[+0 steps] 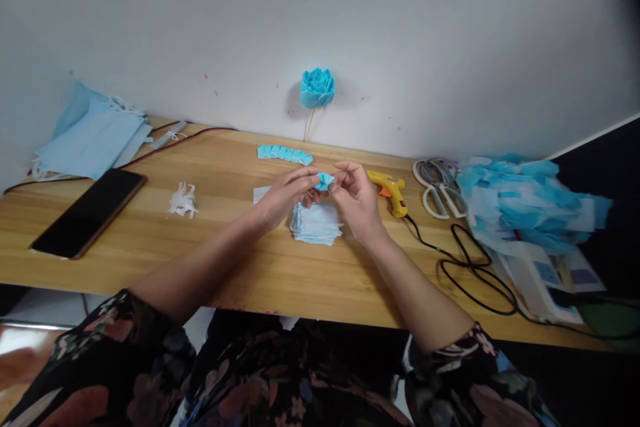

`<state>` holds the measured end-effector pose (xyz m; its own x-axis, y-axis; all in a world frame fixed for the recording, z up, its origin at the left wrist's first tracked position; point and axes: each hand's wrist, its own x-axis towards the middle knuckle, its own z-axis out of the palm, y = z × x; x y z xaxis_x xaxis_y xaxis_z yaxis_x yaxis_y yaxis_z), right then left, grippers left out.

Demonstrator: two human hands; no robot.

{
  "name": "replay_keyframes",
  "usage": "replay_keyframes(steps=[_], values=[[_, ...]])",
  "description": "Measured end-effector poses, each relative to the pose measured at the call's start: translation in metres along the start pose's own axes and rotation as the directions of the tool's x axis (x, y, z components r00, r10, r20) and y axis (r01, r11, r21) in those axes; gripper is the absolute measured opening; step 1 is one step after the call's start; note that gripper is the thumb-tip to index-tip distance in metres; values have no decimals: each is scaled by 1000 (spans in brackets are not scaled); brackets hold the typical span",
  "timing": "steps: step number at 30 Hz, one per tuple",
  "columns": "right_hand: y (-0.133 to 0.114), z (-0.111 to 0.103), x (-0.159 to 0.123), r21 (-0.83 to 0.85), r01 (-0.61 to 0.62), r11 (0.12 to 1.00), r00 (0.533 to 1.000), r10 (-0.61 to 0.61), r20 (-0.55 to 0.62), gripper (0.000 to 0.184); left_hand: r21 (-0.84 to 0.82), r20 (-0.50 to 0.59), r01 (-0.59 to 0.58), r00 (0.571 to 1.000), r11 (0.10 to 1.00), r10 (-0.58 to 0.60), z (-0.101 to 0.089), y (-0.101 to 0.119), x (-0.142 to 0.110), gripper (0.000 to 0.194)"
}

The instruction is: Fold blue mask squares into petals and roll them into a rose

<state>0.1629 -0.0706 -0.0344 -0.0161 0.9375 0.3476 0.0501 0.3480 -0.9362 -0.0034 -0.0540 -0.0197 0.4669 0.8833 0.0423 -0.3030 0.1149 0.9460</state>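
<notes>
Between my two hands, above the middle of the table, is a small folded piece of blue fabric (pixel 325 181). My left hand (pixel 289 195) pinches its left side, and my right hand (pixel 356 199) grips its right side with the fingertips. Just below lies a stack of pale fabric squares (pixel 316 223), partly under the hands. Behind them a row of folded blue pieces (pixel 285 154) overlaps along the table. A blue fabric flower (pixel 317 87) on a thin stick leans against the wall.
A yellow glue gun (pixel 390 191) with a black cord lies right of my hands, near scissors (pixel 440 197). Blue fabric scraps (pixel 525 203) heap at far right. On the left are a phone (pixel 90 213), face masks (pixel 95 133) and white scraps (pixel 183 201) on the wooden table (pixel 225 267).
</notes>
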Motion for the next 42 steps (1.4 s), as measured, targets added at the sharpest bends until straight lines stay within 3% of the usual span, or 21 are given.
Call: replay_keyframes(steps=[5, 11, 20, 26, 32, 42], values=[[-1, -1, 0, -50, -11, 999, 1000, 11, -9, 33, 158, -92, 3, 996, 987, 12, 0, 2, 1, 27], [-1, 1, 0, -53, -33, 998, 999, 33, 10, 34, 266, -98, 14, 995, 964, 13, 2, 6, 0, 26], [-10, -3, 0, 19, -133, 991, 986, 130, 108, 37, 292, -160, 6, 986, 956, 42, 5, 6, -2, 24], [-8, -14, 7, 176, -215, 961, 972, 192, 139, 34, 295, -183, 4, 982, 956, 52, 4, 7, -1, 21], [-13, -14, 7, 0, -171, 985, 981, 171, 91, 37, 331, -156, -43, 983, 943, 99, 2, 3, 0, 25], [-6, -13, 7, -74, -137, 988, 978, 147, 149, 41, 455, -101, -67, 987, 888, 126, 2, 2, -1, 26]])
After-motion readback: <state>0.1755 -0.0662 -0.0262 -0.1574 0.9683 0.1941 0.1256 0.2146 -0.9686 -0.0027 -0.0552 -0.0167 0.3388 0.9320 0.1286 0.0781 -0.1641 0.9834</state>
